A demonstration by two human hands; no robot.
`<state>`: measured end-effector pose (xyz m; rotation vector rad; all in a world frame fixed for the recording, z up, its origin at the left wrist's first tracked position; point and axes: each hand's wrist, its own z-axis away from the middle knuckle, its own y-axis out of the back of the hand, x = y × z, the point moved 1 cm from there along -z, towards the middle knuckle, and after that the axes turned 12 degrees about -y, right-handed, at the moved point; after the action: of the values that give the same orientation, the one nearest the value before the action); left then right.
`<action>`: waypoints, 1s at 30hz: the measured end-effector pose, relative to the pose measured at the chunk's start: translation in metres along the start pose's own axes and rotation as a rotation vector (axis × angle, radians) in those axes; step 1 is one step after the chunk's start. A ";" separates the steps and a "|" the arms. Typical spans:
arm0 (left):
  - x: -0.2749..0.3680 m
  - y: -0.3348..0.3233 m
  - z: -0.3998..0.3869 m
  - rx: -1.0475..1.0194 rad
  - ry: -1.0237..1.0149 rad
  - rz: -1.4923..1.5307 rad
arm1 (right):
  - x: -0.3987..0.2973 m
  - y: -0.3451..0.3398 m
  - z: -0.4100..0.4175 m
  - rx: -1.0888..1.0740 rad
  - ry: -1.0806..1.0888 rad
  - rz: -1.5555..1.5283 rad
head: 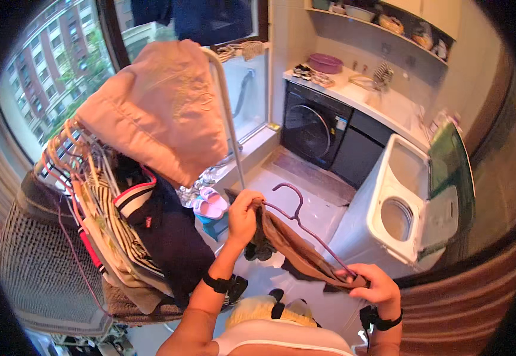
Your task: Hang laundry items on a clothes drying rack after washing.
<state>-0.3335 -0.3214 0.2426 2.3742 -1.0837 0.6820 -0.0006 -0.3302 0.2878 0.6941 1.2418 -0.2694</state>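
My left hand (243,219) grips the left end of a dark purple clothes hanger (304,224) together with the edge of a brown garment (291,244). At the other end, my right hand (375,283) pinches the hanger's right shoulder and the cloth there. The hanger's hook points up and away from me. Cloth hangs below the hanger between my hands, with a darker part under my left hand. Just left of my left arm hangs a navy garment (164,227) with a striped collar.
A rack at left carries several garments on hangers and a pink padded item (164,107). Pink slippers (210,203) rest on a blue stool (213,226). An open twin-tub washing machine (373,213) stands at right. A black front-loading washer (309,122) sits under the counter (373,100).
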 end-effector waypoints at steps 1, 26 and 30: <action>-0.003 0.001 0.001 0.009 0.036 0.004 | -0.005 0.004 -0.006 -0.071 0.022 -0.083; 0.258 0.160 0.113 0.720 0.008 -0.565 | -0.040 0.155 -0.147 -1.123 0.714 -0.311; 0.252 0.179 0.117 0.750 0.312 -0.848 | -0.081 0.099 -0.177 -1.625 0.723 -0.242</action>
<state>-0.3006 -0.6373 0.3341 2.8050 0.4209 1.1744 -0.1093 -0.1593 0.3691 -0.8543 1.7185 0.8376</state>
